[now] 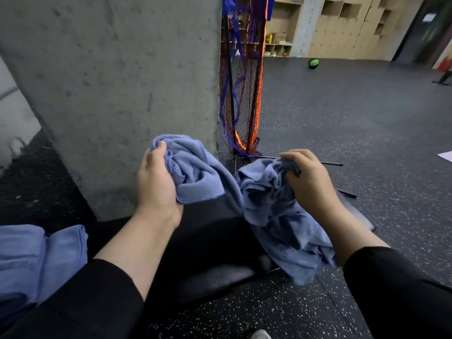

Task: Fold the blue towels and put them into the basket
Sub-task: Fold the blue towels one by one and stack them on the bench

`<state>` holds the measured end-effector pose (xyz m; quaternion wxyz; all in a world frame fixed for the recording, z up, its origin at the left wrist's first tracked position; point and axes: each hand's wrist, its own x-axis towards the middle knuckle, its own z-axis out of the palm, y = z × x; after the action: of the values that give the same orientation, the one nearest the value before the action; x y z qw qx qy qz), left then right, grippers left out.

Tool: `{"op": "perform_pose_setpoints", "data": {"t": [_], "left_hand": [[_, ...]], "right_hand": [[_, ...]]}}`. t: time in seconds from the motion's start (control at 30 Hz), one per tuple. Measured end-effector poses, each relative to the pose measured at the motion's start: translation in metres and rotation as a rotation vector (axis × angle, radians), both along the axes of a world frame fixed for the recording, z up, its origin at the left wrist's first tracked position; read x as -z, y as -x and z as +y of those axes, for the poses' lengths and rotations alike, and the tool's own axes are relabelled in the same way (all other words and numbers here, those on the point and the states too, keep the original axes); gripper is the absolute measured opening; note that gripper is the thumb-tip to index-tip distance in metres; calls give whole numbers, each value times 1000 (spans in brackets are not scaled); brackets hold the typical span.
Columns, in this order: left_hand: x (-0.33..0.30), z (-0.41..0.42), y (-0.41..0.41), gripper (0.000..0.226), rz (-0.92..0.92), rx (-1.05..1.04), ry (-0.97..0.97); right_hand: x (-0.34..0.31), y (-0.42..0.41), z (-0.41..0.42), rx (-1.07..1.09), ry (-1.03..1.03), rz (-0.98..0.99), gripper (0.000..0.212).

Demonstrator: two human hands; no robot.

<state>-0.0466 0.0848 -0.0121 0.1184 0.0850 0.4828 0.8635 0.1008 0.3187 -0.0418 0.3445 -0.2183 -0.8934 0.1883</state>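
A crumpled blue towel (pixel 266 204) hangs in the air between my two hands, above a black padded bench (pixel 210 245). My left hand (pixel 156 184) grips one bunched end of it, thumb on top. My right hand (pixel 310 179) grips the other bunched part, and the rest of the cloth droops down below that hand toward the floor. Several more blue towels (pixel 36 260) lie in a loose pile at the lower left. No basket is in view.
A grey concrete pillar (pixel 122 81) stands close in front. Beside it leans a red and blue net frame (pixel 242 94) with black rods at its base. Dark speckled rubber floor spreads to the right, with a green ball (pixel 313 63) and wooden lockers far back.
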Motion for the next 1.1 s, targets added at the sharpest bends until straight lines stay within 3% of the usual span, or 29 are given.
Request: {"op": "perform_pose_setpoints", "data": {"t": [0.1,0.17,0.33,0.43,0.5,0.67,0.8,1.0,1.1], "left_hand": [[13,-3,6,18,65,-47,141],[19,-4,5,15,68,-79,177],[2,-11,4,18,155,-248,81],[-15,-24,12,18,235,-425,17],[-21,-33,20,16,267,-476,2],[2,-40,27,18,148,-184,307],[15,-45,23,21,92,-4,429],[15,-46,22,21,89,37,438],[17,-44,21,21,82,42,459]], "right_hand": [[25,-1,16,65,31,-401,36],[36,-3,19,52,26,-557,26],[37,-5,20,109,81,-590,10],[35,-3,19,199,120,-662,29],[35,-1,16,261,35,-700,41],[46,7,5,244,-95,-791,43],[53,9,5,154,-63,-537,15],[-11,0,5,168,-97,122,24],[-46,-10,13,261,-155,341,33]]}}
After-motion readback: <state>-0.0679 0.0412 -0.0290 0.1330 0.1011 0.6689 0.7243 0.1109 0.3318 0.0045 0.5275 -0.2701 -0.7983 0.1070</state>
